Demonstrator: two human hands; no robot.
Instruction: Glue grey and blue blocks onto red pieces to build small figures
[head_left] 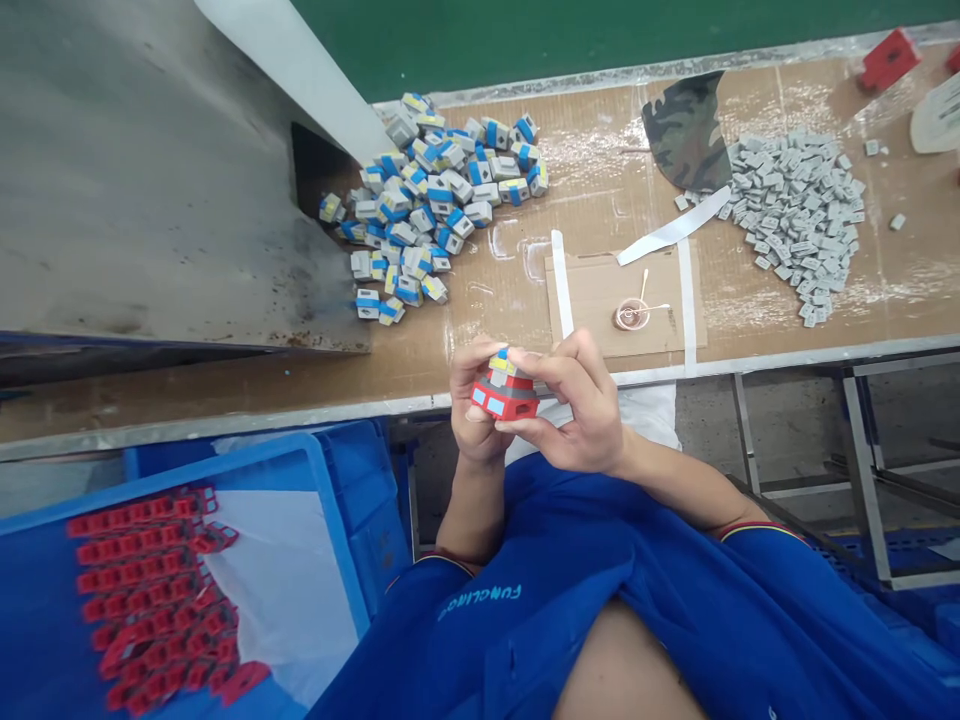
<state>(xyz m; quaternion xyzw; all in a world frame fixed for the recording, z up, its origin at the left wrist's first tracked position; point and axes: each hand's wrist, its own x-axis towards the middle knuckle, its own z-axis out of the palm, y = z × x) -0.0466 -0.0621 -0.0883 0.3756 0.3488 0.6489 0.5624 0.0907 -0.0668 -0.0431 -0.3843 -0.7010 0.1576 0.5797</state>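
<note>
A small red toy vehicle part (505, 392) with light-blue windows and a grey, yellow and blue top piece is held between both hands, just off the table's front edge. My left hand (477, 405) closes round its left side, thumb below. From the right, my right hand (577, 405) pinches it, fingertips at the top and thumb at the lower edge. Beyond the hands, a small round dish (631, 314) with cotton swabs sits on a taped cardboard sheet (592, 335).
Many grey, blue and yellow toy pieces (442, 190) are heaped at the back left beside a metal box (150, 180). A pile of small grey parts (806, 210) lies right, near a camouflage cloth (688, 130). Rows of red parts (150, 580) fill a blue crate (330, 520) at lower left.
</note>
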